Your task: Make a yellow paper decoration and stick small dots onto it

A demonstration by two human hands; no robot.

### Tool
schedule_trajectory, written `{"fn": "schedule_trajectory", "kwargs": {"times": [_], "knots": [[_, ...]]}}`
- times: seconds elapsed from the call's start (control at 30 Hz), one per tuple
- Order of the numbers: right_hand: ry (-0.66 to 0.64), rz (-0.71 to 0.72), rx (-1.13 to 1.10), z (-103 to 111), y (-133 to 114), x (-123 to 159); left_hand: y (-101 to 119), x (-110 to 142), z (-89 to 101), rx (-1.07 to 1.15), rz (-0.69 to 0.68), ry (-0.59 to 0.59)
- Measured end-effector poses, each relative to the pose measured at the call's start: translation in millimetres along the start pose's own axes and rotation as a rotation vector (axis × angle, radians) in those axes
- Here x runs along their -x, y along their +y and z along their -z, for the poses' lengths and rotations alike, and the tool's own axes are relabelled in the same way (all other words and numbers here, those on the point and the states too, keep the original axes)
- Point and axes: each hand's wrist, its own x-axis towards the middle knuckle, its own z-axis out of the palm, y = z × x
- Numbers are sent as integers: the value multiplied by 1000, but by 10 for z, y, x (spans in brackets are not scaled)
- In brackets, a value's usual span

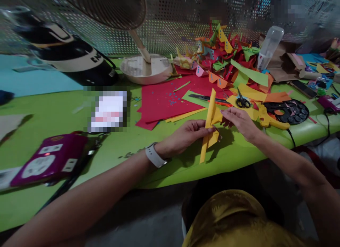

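Observation:
My left hand (192, 133), with a pale watch strap on its wrist, pinches a folded yellow paper (210, 114) between thumb and fingers. The paper has a long narrow strip standing nearly upright, with smaller flaps jutting out to its right. My right hand (240, 121) is closed at the right flap, thumb and fingertips on its edge; some of its fingers are in shadow. Just beyond the hands lie an orange-and-black utility knife (209, 99) and black-handled scissors (242, 101). A yellow glue gun (272, 120) lies right of my right hand.
Red paper sheets (170, 98) lie behind the hands on the green table (148, 172). Colourful folded papers (225, 59) are heaped beyond, beside a clear bottle (271, 45). A fan base (146, 71), a dark flask (71, 55) and a purple power strip (50, 158) stand left.

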Motion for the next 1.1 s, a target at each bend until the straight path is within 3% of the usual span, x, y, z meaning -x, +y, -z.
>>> {"fn": "schedule_trajectory", "kwargs": {"times": [0.13, 0.2, 0.27, 0.43, 0.73, 1.1], "knots": [[87, 407, 322, 23, 1, 71, -35, -30, 5, 96, -43, 184], [-3, 579, 521, 16, 10, 98, -51, -44, 8, 185, -30, 230], [-114, 640, 666, -4, 17, 107, -65, -55, 7, 265, -13, 246], [-255, 613, 805, -55, 23, 75, -100, -72, 1, 336, -36, 235], [-243, 617, 670, -35, 53, 30, -122, -51, -69, 354, -108, 150], [-211, 524, 593, -31, 63, 27, -136, -62, -50, 371, -34, 230]]}}
